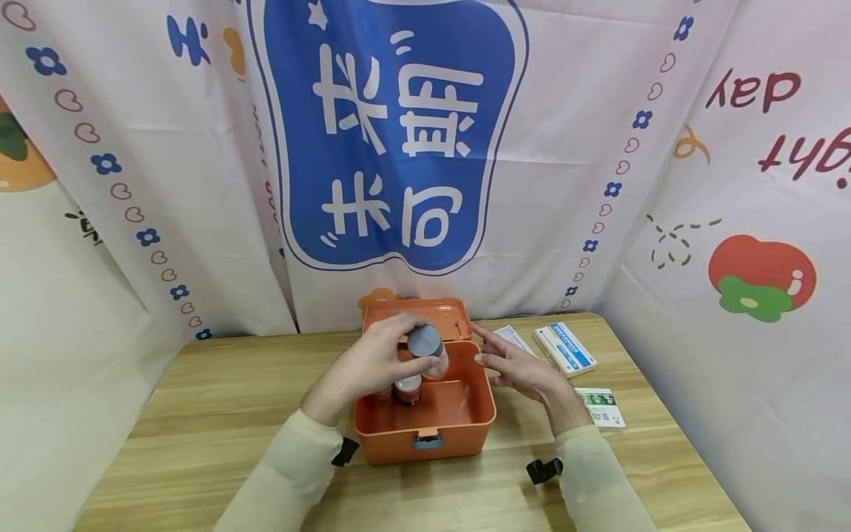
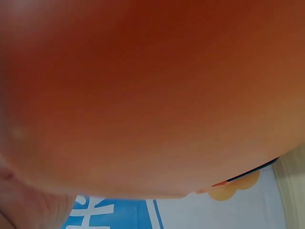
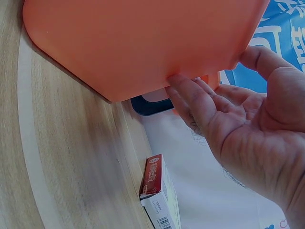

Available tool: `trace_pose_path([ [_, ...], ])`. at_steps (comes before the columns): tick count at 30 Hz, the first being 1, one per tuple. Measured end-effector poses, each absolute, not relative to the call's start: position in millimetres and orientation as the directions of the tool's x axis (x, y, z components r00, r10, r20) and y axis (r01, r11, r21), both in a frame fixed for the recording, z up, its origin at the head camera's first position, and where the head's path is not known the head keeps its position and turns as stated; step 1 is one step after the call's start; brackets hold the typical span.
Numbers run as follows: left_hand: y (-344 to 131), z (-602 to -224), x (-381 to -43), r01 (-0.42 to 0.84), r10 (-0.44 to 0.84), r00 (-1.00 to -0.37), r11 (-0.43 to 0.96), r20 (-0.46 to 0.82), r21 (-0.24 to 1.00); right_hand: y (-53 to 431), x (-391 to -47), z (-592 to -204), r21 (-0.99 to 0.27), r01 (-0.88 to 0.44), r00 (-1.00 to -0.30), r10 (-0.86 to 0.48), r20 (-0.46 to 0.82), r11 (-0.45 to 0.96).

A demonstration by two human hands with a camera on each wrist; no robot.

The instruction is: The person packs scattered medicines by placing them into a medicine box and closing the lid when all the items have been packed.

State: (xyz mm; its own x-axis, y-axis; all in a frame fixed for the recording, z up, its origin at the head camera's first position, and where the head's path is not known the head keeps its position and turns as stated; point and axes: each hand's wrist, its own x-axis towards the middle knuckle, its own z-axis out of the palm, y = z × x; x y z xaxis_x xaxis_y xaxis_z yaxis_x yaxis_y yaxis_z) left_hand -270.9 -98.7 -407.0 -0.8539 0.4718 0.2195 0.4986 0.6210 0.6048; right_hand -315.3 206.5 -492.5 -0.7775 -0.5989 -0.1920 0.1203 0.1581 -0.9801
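Observation:
My left hand grips a bottle with a grey lid, tilted over the open orange box. Beneath it, a smaller bottle with a white cap stands inside the box's left part. My right hand is at the back right corner of the box; in the right wrist view its fingertips touch the outer wall and the thumb is at the rim. The box wall, blurred, fills most of the left wrist view, with only the edge of my left hand showing.
The box's hinged lid leans back toward the printed curtain. Right of the box lie a white and blue carton, another flat pack behind the right hand, and a green and white packet partly under the right forearm.

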Motion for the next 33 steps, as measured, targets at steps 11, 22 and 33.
trace_pose_path([
  [11, -92, -419, -275, 0.539, 0.515, -0.827, 0.615, 0.225, 0.575, 207, -317, -495, -0.979, 0.141, -0.781, -0.591, -0.201, 0.146],
  [22, -86, -430, -279, 0.566, 0.563, -0.804, 0.631, 0.189, 0.531, 207, -316, -494, -0.98, 0.136, -0.782, -0.592, -0.197, 0.147],
  [33, -85, -440, -285, 0.577, 0.595, -0.789, 0.63, 0.154, 0.52, 207, -316, -494, -0.98, 0.139, -0.78, -0.595, -0.196, 0.141],
])
